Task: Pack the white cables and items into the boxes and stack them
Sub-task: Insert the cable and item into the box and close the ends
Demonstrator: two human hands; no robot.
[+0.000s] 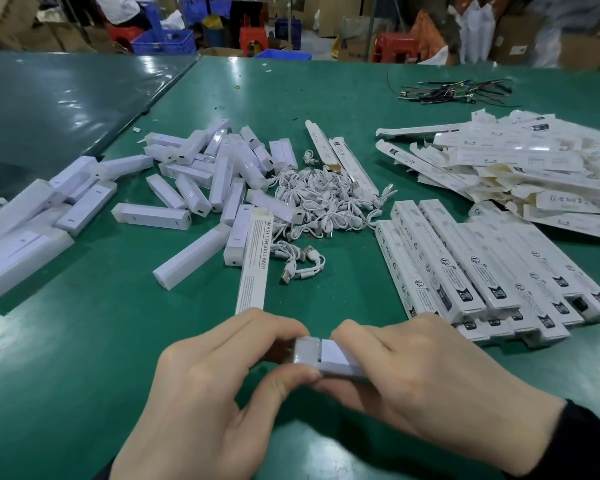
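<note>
On the table (pixel 84 341), a heap of lamps (pixel 201 174) lies to the left, with a tangle of cables (pixel 321 202) just right of it. Right of the cables sit rows of closed boxes (pixel 482 271); behind those, a pile of flat boxes (pixel 520 164). Nearest, both hands (pixel 326 375) meet over one lamp (pixel 329 355), a long box (pixel 253 261) just behind.

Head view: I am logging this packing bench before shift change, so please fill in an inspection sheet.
Surface: green table, glossy.
Job's things: white lamp held by both hands; loose lamps at left; packed boxes in rows at right; flat box sleeves heaped behind.
Clutter: dark wire bundle at far right.
Grips: left hand and right hand pinch the lamp.
Cables: white cables piled mid-table.
Surroundings: blue crates, cartons.
</note>
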